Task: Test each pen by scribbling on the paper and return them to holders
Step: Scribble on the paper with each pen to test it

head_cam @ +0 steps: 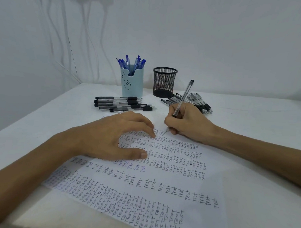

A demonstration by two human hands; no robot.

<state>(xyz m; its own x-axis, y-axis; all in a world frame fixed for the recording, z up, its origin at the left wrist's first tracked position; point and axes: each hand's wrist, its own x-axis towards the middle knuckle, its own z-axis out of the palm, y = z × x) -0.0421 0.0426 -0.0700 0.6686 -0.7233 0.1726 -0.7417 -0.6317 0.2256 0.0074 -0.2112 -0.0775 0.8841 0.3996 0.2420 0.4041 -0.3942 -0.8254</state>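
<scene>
A sheet of white paper [159, 190], filled with rows of the handwritten word "test", lies on a white table [262, 124] closest to the viewer. At the far end of the sheet, the right hand [189, 123] pinches a clear-barrelled black pen [184, 96] in a writing grip, tip down at the top row of writing. The left hand [114, 138] lies spread, with fingertips and thumb pressing on the paper. Beyond the hands, 2 loose piles of black pens lie on the table, 1 on the left [120, 103] and 1 on the right [199, 102]. Behind them stand 2 holders: a light blue bear-faced cup [131, 84] holding blue pens [131, 62], and a black mesh cup [164, 83] to its right.
</scene>
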